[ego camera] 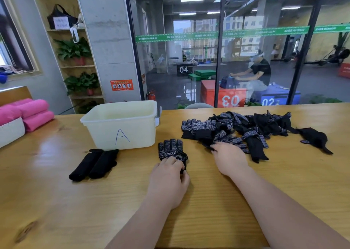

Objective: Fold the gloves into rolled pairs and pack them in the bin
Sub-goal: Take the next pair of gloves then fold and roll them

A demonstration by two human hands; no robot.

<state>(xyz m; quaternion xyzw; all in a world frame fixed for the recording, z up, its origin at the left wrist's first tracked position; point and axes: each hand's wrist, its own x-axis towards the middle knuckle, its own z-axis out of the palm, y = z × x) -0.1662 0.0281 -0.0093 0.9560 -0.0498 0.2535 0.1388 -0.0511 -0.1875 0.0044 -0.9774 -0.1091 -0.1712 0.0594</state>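
One glove (171, 149) lies under left fingers (169, 162), seemingly pinched

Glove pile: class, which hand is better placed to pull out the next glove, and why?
Right. The right hand touches the near edge of the glove pile; the left hand is busy holding the flat glove by its cuff, apart from the pile.

A gym: glass wall (189, 59) with green strip, numbered jump boxes (225, 95) on the floor beyond.

black white-dotted gloves (236, 129), translucent white bin (123, 127), pink towels (32, 114)
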